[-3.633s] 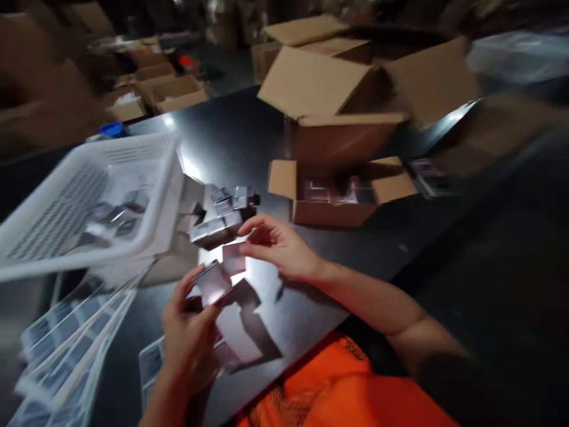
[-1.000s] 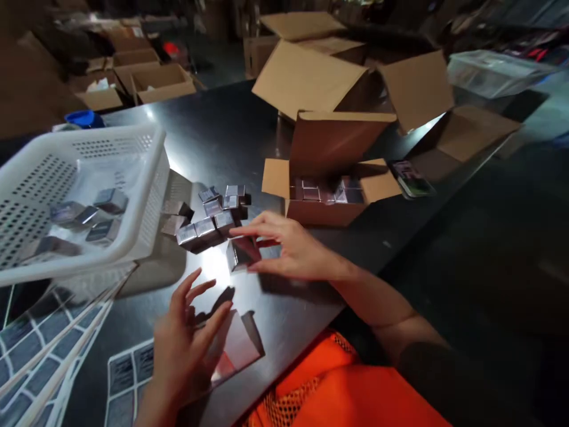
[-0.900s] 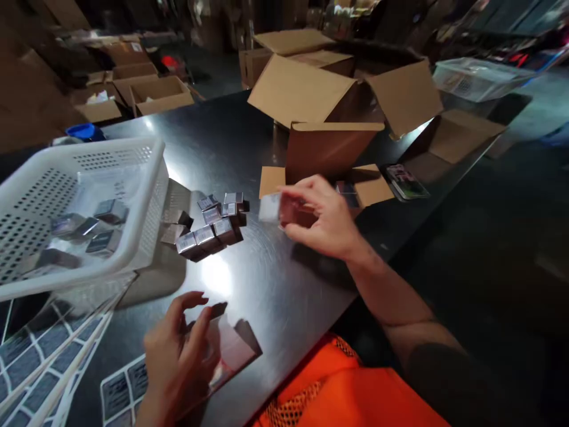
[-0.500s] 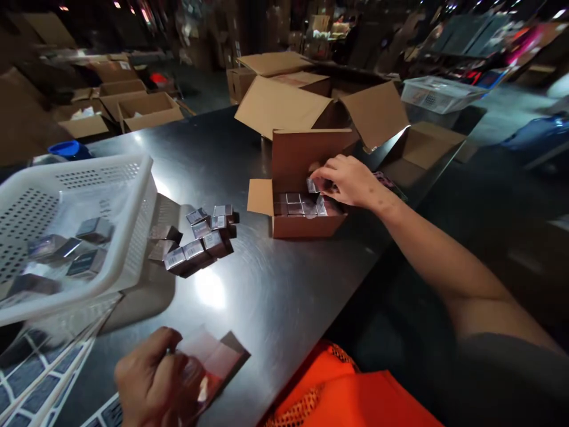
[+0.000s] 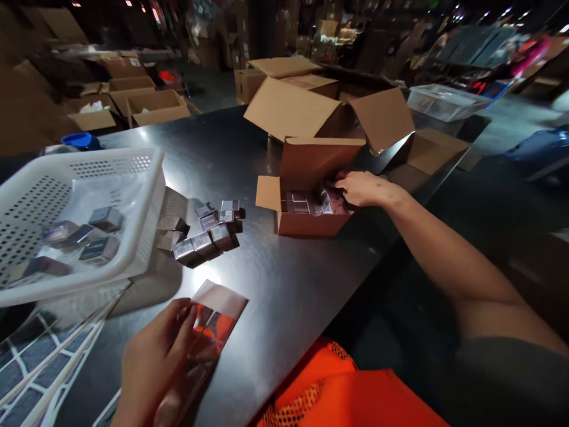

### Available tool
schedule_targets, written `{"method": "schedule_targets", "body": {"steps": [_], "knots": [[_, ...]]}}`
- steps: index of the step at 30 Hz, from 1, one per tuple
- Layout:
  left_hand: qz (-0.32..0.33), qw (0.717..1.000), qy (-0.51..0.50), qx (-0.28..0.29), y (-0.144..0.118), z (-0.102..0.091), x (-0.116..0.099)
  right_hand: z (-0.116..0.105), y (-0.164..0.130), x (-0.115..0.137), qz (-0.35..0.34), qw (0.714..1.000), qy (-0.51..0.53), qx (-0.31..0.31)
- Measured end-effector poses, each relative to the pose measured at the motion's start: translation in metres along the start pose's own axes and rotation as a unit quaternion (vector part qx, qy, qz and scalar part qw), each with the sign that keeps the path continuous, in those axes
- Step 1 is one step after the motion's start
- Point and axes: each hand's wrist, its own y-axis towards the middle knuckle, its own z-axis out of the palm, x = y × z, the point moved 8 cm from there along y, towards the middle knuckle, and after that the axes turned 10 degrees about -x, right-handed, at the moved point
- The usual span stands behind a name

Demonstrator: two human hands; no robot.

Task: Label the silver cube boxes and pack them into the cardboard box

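Observation:
My left hand is closed on a glossy, see-through-looking pack with a pale top edge and orange reflections, held low over the steel table. My right hand reaches into the right end of a small open carton. Its fingers are closed against a small shiny box that sits tilted above the others; the fingertips are partly hidden. Rows of similar small boxes fill part of the carton. More small silvery boxes stand in a loose group on the table, left of the carton.
A white perforated basket with several small boxes stands at the left. Behind the small carton is a large open carton. The steel table has its near edge running diagonally at right. A clear basket stands at the far right.
My right hand has lowered the small box into the carton's right end. My left hand has raised and turned the glossy pack, so more of its face shows. The view has shifted slightly.

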Motion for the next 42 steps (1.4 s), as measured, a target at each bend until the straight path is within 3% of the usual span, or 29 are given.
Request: {"method": "schedule_targets", "body": {"steps": [2,5,7,9,11,14,16,17,18,20,22,24,27,31,33,35,37,39,42], "knots": [[0.0,1.0,-0.013,-0.013,0.002,-0.003,0.002,-0.003,-0.005,0.009,0.009,1.0,-0.018,0.0],[0.021,0.996,-0.086,-0.03,0.0,-0.009,-0.01,-0.024,-0.012,0.041,0.022,0.996,-0.03,-0.085],[0.028,0.989,-0.142,-0.04,-0.001,-0.012,-0.019,-0.043,-0.02,0.081,-0.002,0.982,0.033,-0.184],[0.031,0.982,-0.186,-0.024,0.0,-0.008,-0.026,-0.053,-0.031,0.132,-0.062,0.952,0.184,-0.235],[0.029,0.975,-0.22,-0.005,0.002,-0.003,-0.029,-0.047,-0.041,0.187,-0.125,0.902,0.37,-0.182],[0.03,0.963,-0.264,0.034,0.002,0.005,-0.03,-0.02,-0.051,0.265,-0.159,0.808,0.567,0.01],[0.018,0.959,-0.279,0.045,0.002,0.005,-0.028,-0.003,-0.052,0.296,-0.137,0.751,0.64,0.088],[0.004,0.959,-0.28,0.044,0.002,0.004,-0.024,0.003,-0.05,0.304,-0.121,0.736,0.658,0.102],[-0.011,0.96,-0.276,0.039,0.003,0.003,-0.021,0.007,-0.046,0.306,-0.107,0.734,0.663,0.095],[-0.029,0.964,-0.262,0.028,0.005,-0.002,-0.014,0.003,-0.038,0.302,-0.106,0.759,0.642,0.024],[-0.016,0.969,-0.247,0.024,0.007,-0.007,-0.013,-0.014,-0.036,0.298,-0.157,0.78,0.6,-0.079],[0.02,0.972,-0.235,0.027,0.007,-0.011,-0.016,-0.03,-0.039,0.302,-0.231,0.773,0.577,-0.128],[0.07,0.977,-0.199,0.025,0.005,-0.017,-0.022,-0.03,-0.039,0.315,-0.258,0.757,0.598,-0.049],[0.066,0.997,-0.029,-0.018,0.003,-0.018,-0.027,-0.008,-0.04,0.325,-0.176,0.771,0.609,0.061],[0.025,0.998,0.048,-0.034,0.001,-0.015,-0.027,0.0,-0.045,0.329,-0.168,0.795,0.578,0.07],[-0.024,0.996,0.075,-0.035,0.0,-0.01,-0.026,-0.005,-0.051,0.331,-0.193,0.812,0.551,0.019],[-0.064,0.995,0.068,-0.035,-0.001,-0.008,-0.023,-0.021,-0.059,0.332,-0.257,0.792,0.55,-0.061],[-0.094,0.992,0.059,-0.051,0.001,-0.011,-0.016,-0.038,-0.065,0.329,-0.319,0.738,0.585,-0.103],[-0.127,0.984,0.087,-0.09,0.005,-0.02,-0.004,-0.051,-0.045,0.311,-0.297,0.671,0.669,-0.118]]}}
